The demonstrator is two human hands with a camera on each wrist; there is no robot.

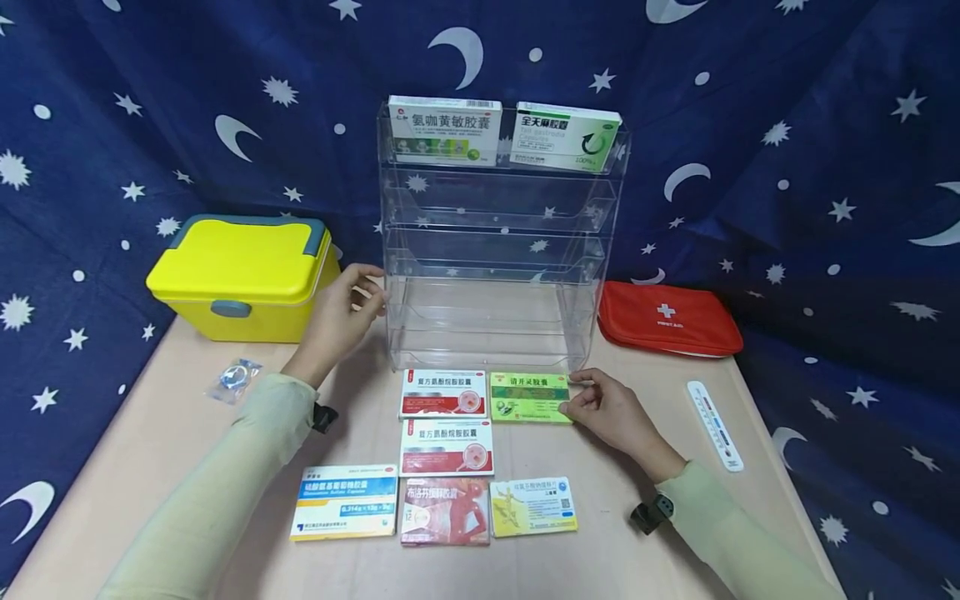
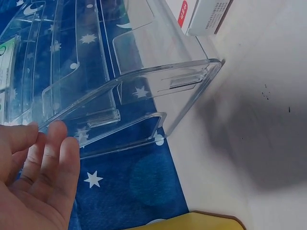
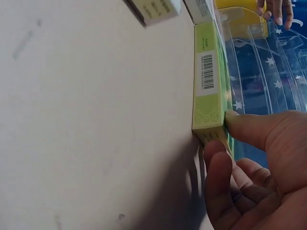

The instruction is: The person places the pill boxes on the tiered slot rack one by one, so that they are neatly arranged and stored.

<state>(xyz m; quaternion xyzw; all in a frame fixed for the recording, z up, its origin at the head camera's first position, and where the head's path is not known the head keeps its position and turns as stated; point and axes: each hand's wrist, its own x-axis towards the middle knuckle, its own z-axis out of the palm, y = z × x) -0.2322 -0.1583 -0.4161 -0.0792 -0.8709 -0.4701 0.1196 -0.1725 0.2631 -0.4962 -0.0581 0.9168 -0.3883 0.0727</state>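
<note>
My left hand is at the left side of a clear plastic display rack. In the left wrist view, the thumb and curled fingers pinch the rack's side edge. My right hand grips the right end of a green-yellow medicine box lying in front of the rack. In the right wrist view, the thumb lies on the box's printed face, with fingertips at its end. Left of that box lies a red-and-white medicine box, with a matching box below it.
Two medicine boxes, one white and one white-green, stand in the top tier. Blue-white, red and yellow boxes lie nearer. Around them are a yellow case, red first-aid pouch, thermometer strip and small bag.
</note>
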